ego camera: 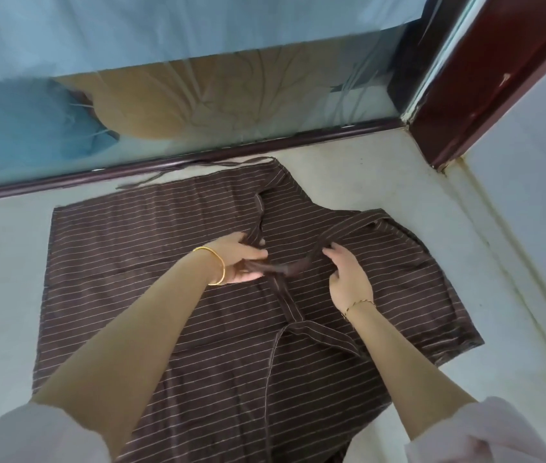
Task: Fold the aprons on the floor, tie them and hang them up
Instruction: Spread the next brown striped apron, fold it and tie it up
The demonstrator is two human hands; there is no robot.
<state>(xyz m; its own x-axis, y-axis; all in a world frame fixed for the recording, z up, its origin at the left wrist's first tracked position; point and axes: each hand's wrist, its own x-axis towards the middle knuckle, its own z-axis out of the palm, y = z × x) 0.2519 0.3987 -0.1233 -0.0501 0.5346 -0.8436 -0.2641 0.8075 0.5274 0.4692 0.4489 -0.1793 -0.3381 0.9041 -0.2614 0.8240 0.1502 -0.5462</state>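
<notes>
Pale floor [4,279] rims the spread apron [131,235] (door rail [198,158] just beyond); left hand [241,262] and right hand [348,275] pinch its strap [280,269].

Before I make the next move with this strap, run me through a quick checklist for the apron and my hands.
1. Apron spread on the floor: ok, mostly flat.
2. Left hand grips the strap: ok.
3. Right hand holds the same strap: ok.
4. Strap free of twists: cannot tell, it is bunched between the hands.
5. Loose tie tucked in: not ok, it strays off the far edge towards the door rail.
</notes>
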